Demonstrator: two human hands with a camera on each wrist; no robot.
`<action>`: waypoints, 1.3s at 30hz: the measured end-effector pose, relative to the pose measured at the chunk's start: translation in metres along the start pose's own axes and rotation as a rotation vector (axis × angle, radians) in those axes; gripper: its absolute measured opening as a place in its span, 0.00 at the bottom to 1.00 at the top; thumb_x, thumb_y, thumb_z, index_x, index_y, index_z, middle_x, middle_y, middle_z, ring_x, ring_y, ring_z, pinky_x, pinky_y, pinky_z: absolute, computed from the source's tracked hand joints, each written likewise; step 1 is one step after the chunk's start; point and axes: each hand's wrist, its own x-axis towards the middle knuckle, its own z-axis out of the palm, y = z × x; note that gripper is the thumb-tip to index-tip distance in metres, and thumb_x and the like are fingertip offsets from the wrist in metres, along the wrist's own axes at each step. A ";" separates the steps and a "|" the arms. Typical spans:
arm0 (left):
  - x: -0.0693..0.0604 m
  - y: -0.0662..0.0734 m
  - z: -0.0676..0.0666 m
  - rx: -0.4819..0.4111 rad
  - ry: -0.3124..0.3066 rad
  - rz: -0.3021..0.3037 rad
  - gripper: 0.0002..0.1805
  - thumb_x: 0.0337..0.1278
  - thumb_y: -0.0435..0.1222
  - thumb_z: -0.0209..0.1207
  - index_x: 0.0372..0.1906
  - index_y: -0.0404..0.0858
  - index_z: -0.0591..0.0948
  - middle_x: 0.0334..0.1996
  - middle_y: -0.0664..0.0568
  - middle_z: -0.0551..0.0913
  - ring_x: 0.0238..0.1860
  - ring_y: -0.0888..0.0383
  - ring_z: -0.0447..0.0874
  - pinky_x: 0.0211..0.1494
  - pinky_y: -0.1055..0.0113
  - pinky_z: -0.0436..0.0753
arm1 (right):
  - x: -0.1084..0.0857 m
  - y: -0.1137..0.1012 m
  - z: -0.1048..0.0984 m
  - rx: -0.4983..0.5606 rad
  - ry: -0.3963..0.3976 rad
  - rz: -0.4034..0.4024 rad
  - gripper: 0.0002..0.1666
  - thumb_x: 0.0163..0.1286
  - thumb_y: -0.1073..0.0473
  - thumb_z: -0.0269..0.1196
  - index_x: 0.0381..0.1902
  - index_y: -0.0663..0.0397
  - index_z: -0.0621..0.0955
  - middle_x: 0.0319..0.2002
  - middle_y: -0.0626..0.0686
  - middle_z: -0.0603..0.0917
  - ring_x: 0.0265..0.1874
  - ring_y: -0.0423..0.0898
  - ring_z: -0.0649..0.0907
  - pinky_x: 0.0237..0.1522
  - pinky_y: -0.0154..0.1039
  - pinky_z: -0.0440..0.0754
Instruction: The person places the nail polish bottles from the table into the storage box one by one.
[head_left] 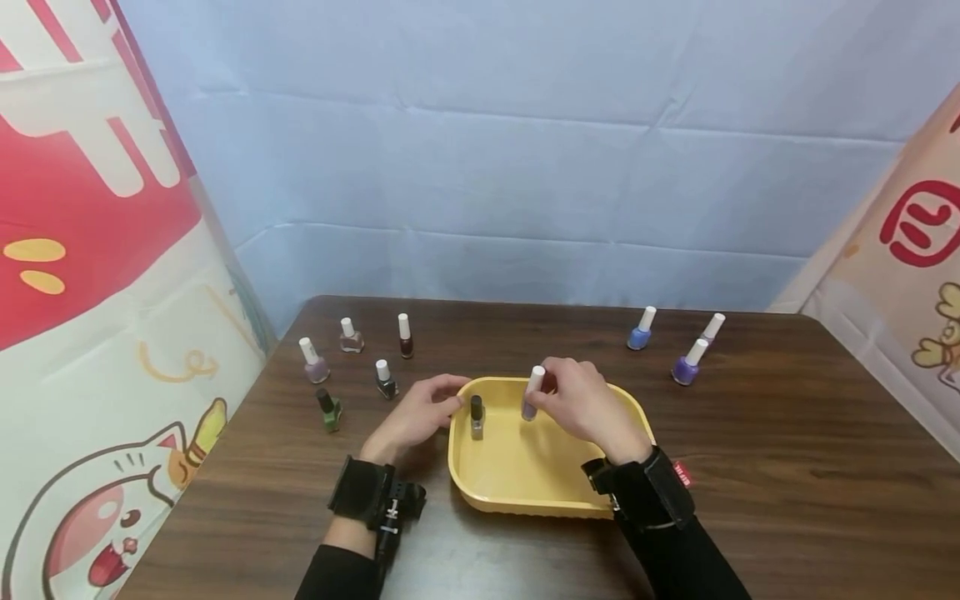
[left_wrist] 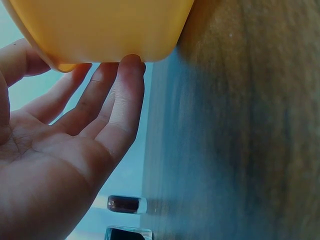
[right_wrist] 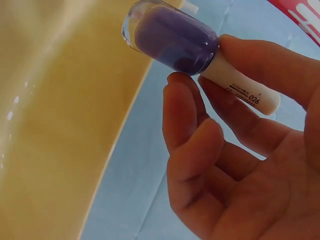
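Note:
My right hand (head_left: 587, 404) pinches a nail polish bottle (right_wrist: 175, 40) by its white cap, thumb on one side and fingers on the other. The purple glass end points down over the inside of the yellow tray (head_left: 540, 479). My left hand (head_left: 420, 414) touches the tray's left side near the far corner; in the left wrist view its fingers lie extended against the outer wall. Inside the tray, at the left, a clear-looking nail polish bottle (head_left: 477, 423) with a black cap stands upright.
Left of the tray stand several nail polish bottles, among them a green one (head_left: 329, 412), a lilac one (head_left: 315, 365) and a dark brown one (head_left: 406, 337). At the back right are a blue bottle (head_left: 641, 330) and a purple one (head_left: 687, 364), with another behind it.

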 end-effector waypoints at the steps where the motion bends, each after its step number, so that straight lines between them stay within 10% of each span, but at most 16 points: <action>1: 0.000 0.000 0.000 0.001 0.000 -0.001 0.18 0.67 0.36 0.53 0.60 0.41 0.76 0.57 0.44 0.79 0.47 0.54 0.84 0.48 0.62 0.84 | 0.000 -0.001 0.002 0.005 -0.006 0.001 0.02 0.65 0.57 0.61 0.33 0.48 0.80 0.30 0.46 0.82 0.27 0.43 0.73 0.33 0.37 0.67; 39: 0.000 0.003 0.001 0.015 0.018 -0.036 0.20 0.64 0.35 0.54 0.60 0.42 0.76 0.57 0.45 0.79 0.50 0.53 0.83 0.49 0.62 0.84 | 0.011 -0.006 0.034 -0.069 -0.059 0.044 0.03 0.64 0.60 0.61 0.33 0.55 0.79 0.28 0.51 0.79 0.23 0.44 0.73 0.30 0.36 0.68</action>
